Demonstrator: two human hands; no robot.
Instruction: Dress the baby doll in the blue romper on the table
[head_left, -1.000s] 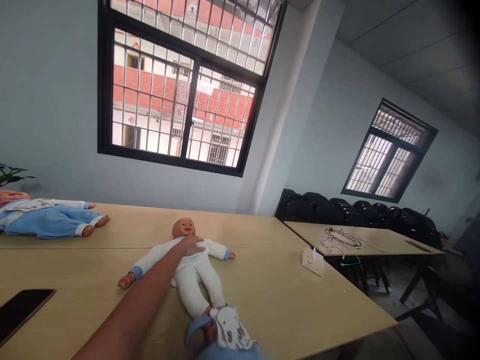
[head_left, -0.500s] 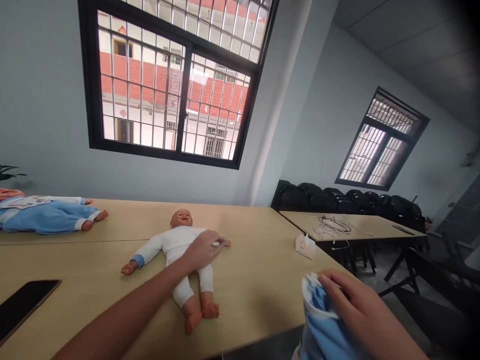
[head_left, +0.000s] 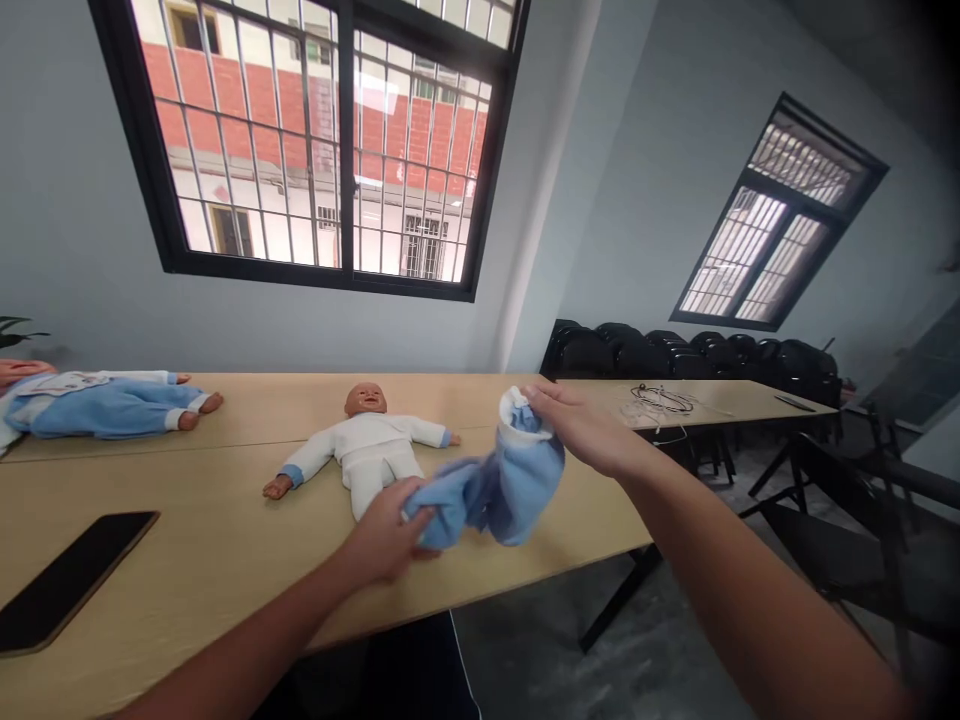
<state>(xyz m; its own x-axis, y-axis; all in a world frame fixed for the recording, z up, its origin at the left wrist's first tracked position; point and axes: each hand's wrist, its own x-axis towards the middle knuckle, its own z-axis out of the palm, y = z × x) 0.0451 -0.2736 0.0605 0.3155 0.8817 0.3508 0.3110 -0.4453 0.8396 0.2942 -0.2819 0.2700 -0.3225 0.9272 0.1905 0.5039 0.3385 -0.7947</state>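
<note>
Blue trousers with a white waistband hang between my two hands above the table's front edge. My left hand is closed on the lower end of the cloth, in front of the doll's legs. At the white band, my right hand pinches the trousers and holds that end higher. Behind them a doll lies face up on the table, in a white top with blue cuffs and white leggings. The trousers and my left hand hide its lower legs.
A second doll in blue trousers lies at the far left of the table. A black phone is at the left front. Cables lie on another table at the right, near black chairs.
My right hand has brought the blue trousers up and left over the table edge. My left hand has left the doll's arm and taken hold of the cloth. The view has shifted.
</note>
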